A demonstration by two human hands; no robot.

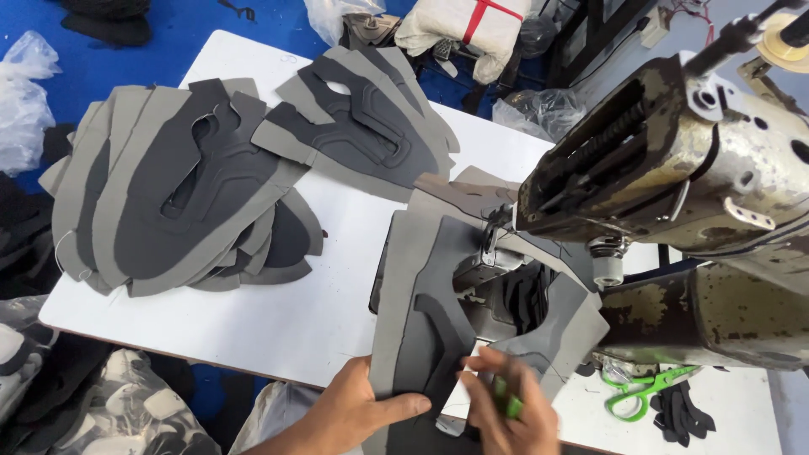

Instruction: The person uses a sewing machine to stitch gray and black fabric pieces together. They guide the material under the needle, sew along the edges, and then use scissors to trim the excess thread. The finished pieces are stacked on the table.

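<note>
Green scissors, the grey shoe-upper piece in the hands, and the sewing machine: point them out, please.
green scissors [639, 394]: head view, on the handle loops.
grey shoe-upper piece [421, 320]: head view, on its dark middle panel.
sewing machine [674, 160]: head view, on the worn metal head.

I see a white table [278, 312] that fills most of the view, its far corner rounded and its near edge running across the bottom. Beyond the far edge the floor [168, 34] is bright blue. Clear plastic bags [21, 101] lie off the table's left edge, and a white bundle tied with red tape [463, 25] sits past the far edge beside more crumpled plastic. Below the near left corner lie pale patterned pieces in plastic [126, 404]. The light is even and bright, with soft shadows on the table.
</note>
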